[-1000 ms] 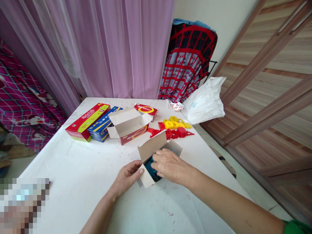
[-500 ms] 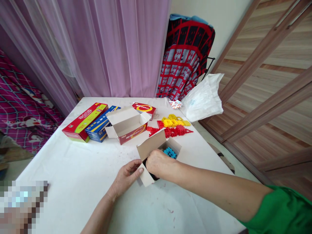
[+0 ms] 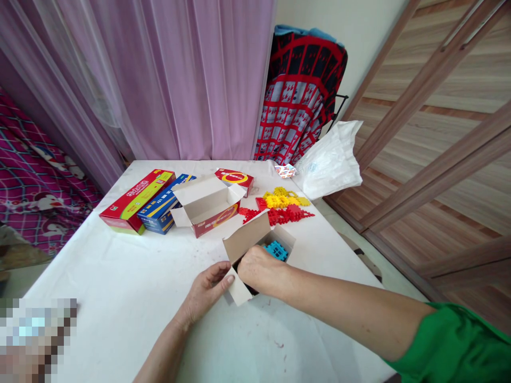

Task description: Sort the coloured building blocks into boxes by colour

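Observation:
An open cardboard box (image 3: pixel 246 232) stands near the middle of the table, its flaps up and folded out. My left hand (image 3: pixel 206 287) grips the near left end of this box, with the thumb on the white end flap and the fingers curled at its side. Reaching in from the right, my right hand (image 3: pixel 257 268) is down inside the same box. Its fingers are hidden by the box and by the hand itself. Beside that hand, a blue interlocking plastic block piece (image 3: pixel 277 250) shows inside the box.
Behind lie red toy pieces (image 3: pixel 289 214) and yellow toy pieces (image 3: pixel 281 198). An opened empty box (image 3: pixel 211 205), a small red box (image 3: pixel 237 180), a blue box (image 3: pixel 162 210) and a long red box (image 3: pixel 133 202) are further left. A white plastic bag (image 3: pixel 331 159) hangs over the right edge.
The view has shifted very slightly. Both hands and the box keep nearly the same places, my right hand still inside the box.

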`<state>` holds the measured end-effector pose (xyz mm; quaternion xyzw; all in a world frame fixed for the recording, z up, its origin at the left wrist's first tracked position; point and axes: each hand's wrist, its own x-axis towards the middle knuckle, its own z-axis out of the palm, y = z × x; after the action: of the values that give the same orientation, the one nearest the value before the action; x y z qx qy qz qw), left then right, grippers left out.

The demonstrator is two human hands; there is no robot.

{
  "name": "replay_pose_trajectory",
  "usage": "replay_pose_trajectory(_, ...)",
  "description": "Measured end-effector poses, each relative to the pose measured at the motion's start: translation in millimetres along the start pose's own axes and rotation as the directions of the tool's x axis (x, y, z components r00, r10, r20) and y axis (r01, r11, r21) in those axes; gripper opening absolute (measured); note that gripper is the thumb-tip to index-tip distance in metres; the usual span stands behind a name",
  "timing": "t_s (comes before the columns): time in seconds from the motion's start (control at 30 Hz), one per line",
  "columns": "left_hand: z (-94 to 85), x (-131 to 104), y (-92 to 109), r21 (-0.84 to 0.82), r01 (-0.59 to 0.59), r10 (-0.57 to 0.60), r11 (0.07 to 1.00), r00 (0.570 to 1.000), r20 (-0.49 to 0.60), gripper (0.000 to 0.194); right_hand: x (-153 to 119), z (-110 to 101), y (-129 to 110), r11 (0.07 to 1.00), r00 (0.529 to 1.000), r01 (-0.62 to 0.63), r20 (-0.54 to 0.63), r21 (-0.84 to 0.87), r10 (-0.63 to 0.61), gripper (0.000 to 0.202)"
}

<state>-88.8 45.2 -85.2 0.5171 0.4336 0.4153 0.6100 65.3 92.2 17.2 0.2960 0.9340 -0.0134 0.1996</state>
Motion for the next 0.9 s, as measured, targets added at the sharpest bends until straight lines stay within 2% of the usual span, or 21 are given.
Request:
replay_pose_trajectory(0.1,0.4,0,1,-0.001,-0.001,0.001,1.0,1.0,0.004,0.049,-1,-11,-2,0.999,0.993,0.008,0.121,-0.048,-0.002,0.018)
replay_pose_trajectory(0.2,-0.3,0,1,-0.002,-0.002,0.002,1.0,1.0,0.004,0.05,-5,-17,-3,0.997,0.991,0.053,0.127,-0.054,-0.046,0.02)
replay_pose_trajectory(0.33,-0.7,0,1,0.001,-0.012,0.012,1.0,1.0,0.013,0.049,-14,-14,0,0.988,0.987,0.131,0.102,-0.076,-0.123,0.016)
replay_pose_trajectory(0.5,0.0,0,2,0.006,-0.006,0.006,1.0,1.0,0.011,0.047,-27,2,5,0.956,0.966,0.242,-0.055,-0.165,-0.254,0.018)
replay_pose_trajectory(0.63,0.3,0,2,0.014,-0.011,0.011,1.0,1.0,-0.01,0.046,-42,7,11,0.952,0.943,0.204,-0.216,-0.226,-0.254,0.02)
replay_pose_trajectory(0.7,0.7,1,2,0.009,-0.018,0.018,1.0,1.0,-0.011,0.045,-51,8,17,0.959,0.919,0.164,-0.318,-0.232,-0.234,0.022)
replay_pose_trajectory(0.8,1.4,0,3,-0.008,-0.023,0.023,1.0,1.0,0.003,0.045,-67,11,31,0.978,0.857,0.104,-0.483,-0.178,-0.179,0.025)
replay_pose_trajectory(0.9,1.4,-1,6,-0.014,-0.013,0.014,1.0,1.0,0.014,0.046,-83,22,46,0.999,0.777,-0.021,-0.63,-0.027,0.0,0.03)
